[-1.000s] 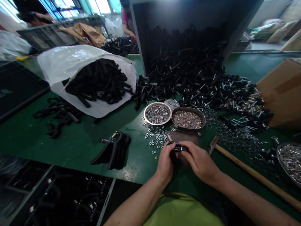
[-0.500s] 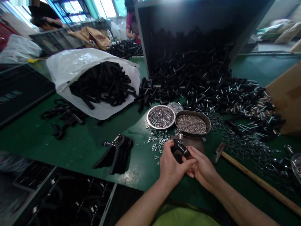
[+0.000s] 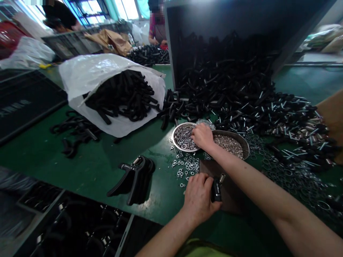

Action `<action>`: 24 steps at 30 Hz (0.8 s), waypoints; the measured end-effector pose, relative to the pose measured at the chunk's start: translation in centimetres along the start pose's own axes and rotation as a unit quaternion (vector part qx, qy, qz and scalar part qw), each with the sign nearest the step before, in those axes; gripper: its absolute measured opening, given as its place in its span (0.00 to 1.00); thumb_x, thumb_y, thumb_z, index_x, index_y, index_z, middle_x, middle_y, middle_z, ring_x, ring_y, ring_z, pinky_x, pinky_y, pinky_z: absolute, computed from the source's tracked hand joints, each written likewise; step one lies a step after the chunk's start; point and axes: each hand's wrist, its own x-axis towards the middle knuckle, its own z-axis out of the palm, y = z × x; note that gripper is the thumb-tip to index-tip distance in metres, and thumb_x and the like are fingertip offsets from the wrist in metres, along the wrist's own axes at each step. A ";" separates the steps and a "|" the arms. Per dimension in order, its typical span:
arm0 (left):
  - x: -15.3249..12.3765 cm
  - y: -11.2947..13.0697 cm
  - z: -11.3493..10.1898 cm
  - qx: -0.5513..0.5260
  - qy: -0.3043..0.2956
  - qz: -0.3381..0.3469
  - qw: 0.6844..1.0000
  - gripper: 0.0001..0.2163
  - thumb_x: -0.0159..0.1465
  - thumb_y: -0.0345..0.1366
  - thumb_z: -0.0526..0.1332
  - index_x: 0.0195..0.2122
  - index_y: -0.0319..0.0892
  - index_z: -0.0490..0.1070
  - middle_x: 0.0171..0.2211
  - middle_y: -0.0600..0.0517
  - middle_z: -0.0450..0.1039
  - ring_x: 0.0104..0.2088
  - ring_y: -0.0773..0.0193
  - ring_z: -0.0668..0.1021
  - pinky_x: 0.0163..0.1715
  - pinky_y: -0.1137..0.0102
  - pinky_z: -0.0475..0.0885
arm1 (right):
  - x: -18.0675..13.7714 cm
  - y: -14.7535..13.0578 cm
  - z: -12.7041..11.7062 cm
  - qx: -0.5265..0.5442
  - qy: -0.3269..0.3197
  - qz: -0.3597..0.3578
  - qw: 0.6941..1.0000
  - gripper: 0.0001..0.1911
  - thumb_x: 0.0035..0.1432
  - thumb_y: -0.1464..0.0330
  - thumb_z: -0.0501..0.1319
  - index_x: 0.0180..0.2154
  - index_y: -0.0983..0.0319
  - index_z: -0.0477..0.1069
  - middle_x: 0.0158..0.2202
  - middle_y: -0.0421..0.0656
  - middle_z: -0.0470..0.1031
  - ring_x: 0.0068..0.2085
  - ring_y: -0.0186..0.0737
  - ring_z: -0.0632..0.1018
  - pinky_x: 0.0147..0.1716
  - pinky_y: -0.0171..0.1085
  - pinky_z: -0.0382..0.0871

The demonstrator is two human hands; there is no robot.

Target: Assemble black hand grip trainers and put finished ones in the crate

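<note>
My left hand (image 3: 199,196) is wrapped round a black hand grip handle (image 3: 216,191) with pale lettering, held low over a dark metal block (image 3: 232,194). A coil spring (image 3: 222,178) sticks up from the handle's far end. My right hand (image 3: 203,136) reaches across to the round metal bowl (image 3: 174,142) of small metal pins (image 3: 184,137). Its fingers are bent down at the bowl's right side, and their tips are hard to make out. Right beside it is an oval tin (image 3: 247,148) holding tiny metal pieces (image 3: 227,144). Loose metal nuts (image 3: 187,166) lie in front of the bowl.
Several assembled hand grips (image 3: 136,178) stand to the left. A white sack (image 3: 80,71) spills black handles. A big dark bin (image 3: 198,25) lies tipped behind a heap of handles. Metal rings (image 3: 284,167) are scattered at right. A co-worker (image 3: 158,30) sits at the back.
My right hand has let go of the handle and moved forward to the bowl of pins. My left hand keeps the handle, now lower and turned. The view has shifted slightly.
</note>
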 end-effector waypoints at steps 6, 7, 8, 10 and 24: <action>0.0 -0.3 -0.3 -0.001 -0.007 0.007 1.000 0.30 0.46 0.45 0.70 0.49 0.44 0.65 0.46 0.47 0.67 0.46 0.51 0.68 0.45 0.56 0.64 | 0.7 0.0 0.7 0.028 0.004 0.011 1.000 0.09 0.58 0.71 0.56 0.33 0.67 0.74 0.38 0.55 0.74 0.47 0.52 0.68 0.43 0.46 0.60; 0.1 -0.3 -0.3 -0.001 -0.006 0.008 1.000 0.30 0.46 0.46 0.71 0.49 0.44 0.65 0.46 0.47 0.67 0.45 0.51 0.68 0.45 0.56 0.64 | 0.3 0.1 0.3 0.042 0.007 0.014 0.999 0.10 0.59 0.72 0.53 0.37 0.67 0.72 0.37 0.54 0.74 0.45 0.50 0.70 0.42 0.44 0.61; 0.1 -0.3 -0.3 -0.001 -0.005 0.009 1.000 0.31 0.45 0.46 0.71 0.49 0.44 0.65 0.46 0.46 0.67 0.45 0.51 0.68 0.45 0.56 0.64 | -0.3 0.2 -0.2 0.058 0.009 0.017 0.998 0.12 0.61 0.73 0.50 0.40 0.68 0.70 0.37 0.53 0.74 0.43 0.47 0.71 0.40 0.42 0.62; 0.3 -0.3 -0.3 -0.002 -0.005 0.008 1.000 0.30 0.45 0.46 0.71 0.48 0.44 0.66 0.45 0.47 0.67 0.45 0.51 0.68 0.44 0.57 0.64 | -2.2 0.4 -1.4 0.091 0.005 0.013 0.996 0.13 0.63 0.73 0.47 0.44 0.66 0.67 0.35 0.48 0.75 0.38 0.40 0.73 0.37 0.38 0.63; 0.6 -0.2 -0.2 0.003 0.002 0.006 1.000 0.24 0.45 0.43 0.70 0.42 0.43 0.69 0.40 0.48 0.68 0.43 0.52 0.69 0.43 0.59 0.64 | -18.0 2.8 -1.8 0.215 -0.056 0.003 0.975 0.11 0.55 0.77 0.55 0.40 0.61 0.68 0.34 0.43 0.72 0.35 0.37 0.74 0.37 0.38 0.68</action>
